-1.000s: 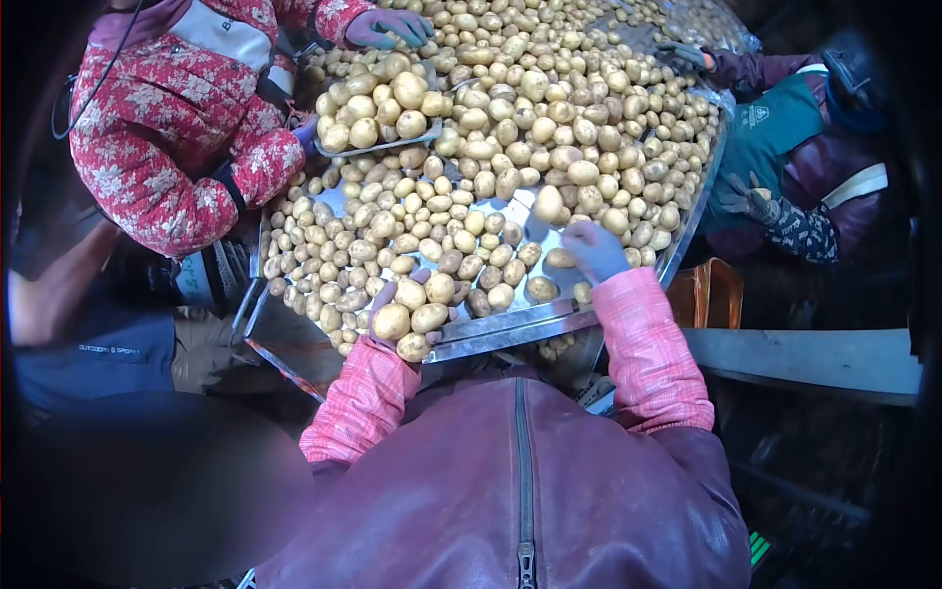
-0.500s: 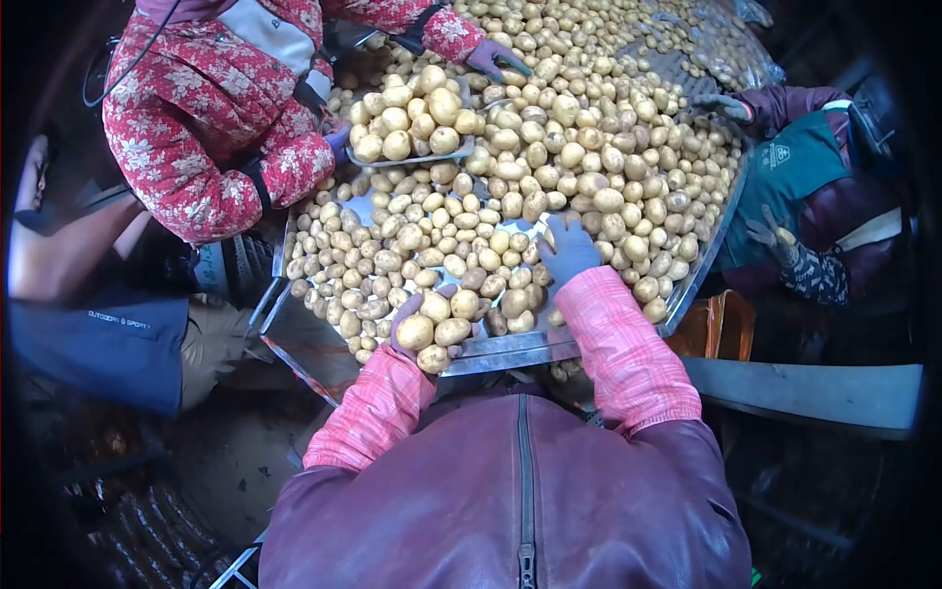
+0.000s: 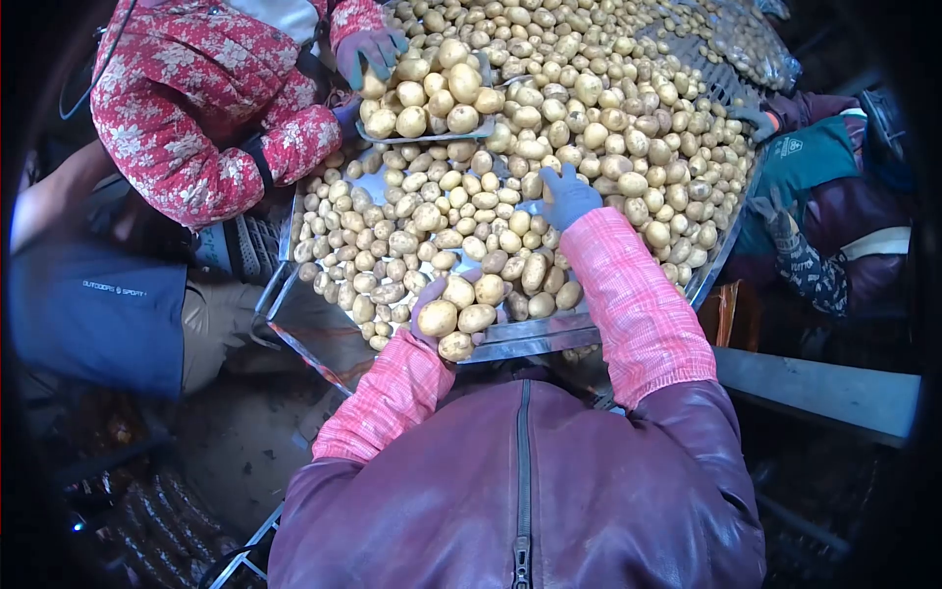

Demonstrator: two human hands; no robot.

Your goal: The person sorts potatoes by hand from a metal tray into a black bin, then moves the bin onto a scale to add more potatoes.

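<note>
Potatoes [image 3: 608, 128] cover a metal-edged table [image 3: 549, 339] in front of me. Near its front edge my left hand [image 3: 425, 304], in a purple glove, is wrapped round several larger potatoes [image 3: 461, 316]; most of its fingers are hidden beneath and behind them. My right hand [image 3: 567, 199], in a blue-grey glove, rests on the pile to the right and further back. Its fingers are spread and touch potatoes, with none visibly gripped.
At the back left, a person in a red floral jacket [image 3: 186, 88] holds a tray heaped with potatoes [image 3: 432, 135]. Another person's gloved hand [image 3: 754, 120] is at the right edge. A person's blue-clad leg [image 3: 98, 314] is at the left.
The view has shifted slightly. The co-worker's free hand has moved from the pile to the heaped tray. My left hand still holds its potatoes; my right hand remains over the pile.
</note>
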